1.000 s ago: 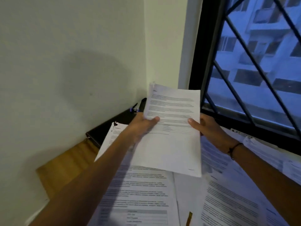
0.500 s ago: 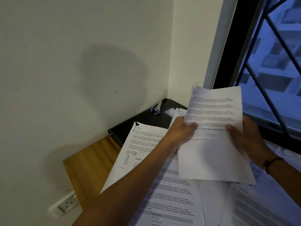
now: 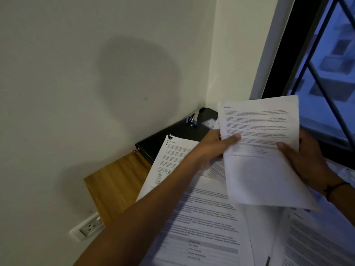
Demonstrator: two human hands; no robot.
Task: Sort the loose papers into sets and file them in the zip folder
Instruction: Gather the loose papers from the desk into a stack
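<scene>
Both hands hold a thin set of printed sheets (image 3: 263,169) up above the desk. My left hand (image 3: 215,146) grips its left edge, thumb on the front. My right hand (image 3: 301,156) grips the right edge, thumb on the print. Several loose printed papers (image 3: 201,223) lie spread over the desk beneath, one with a torn black-marked corner (image 3: 170,137). The black zip folder (image 3: 180,131) lies shut in the far corner by the wall, partly under the papers.
A small blue-and-black stapler (image 3: 193,118) and a card (image 3: 208,123) rest on the folder. Bare wooden desk (image 3: 115,179) shows at the left, next to the white wall and a socket (image 3: 89,227). A barred window (image 3: 326,73) stands at the right.
The view has swung left, so the held sheets now sit further right in it. Both hands keep the same grip on the sheets.
</scene>
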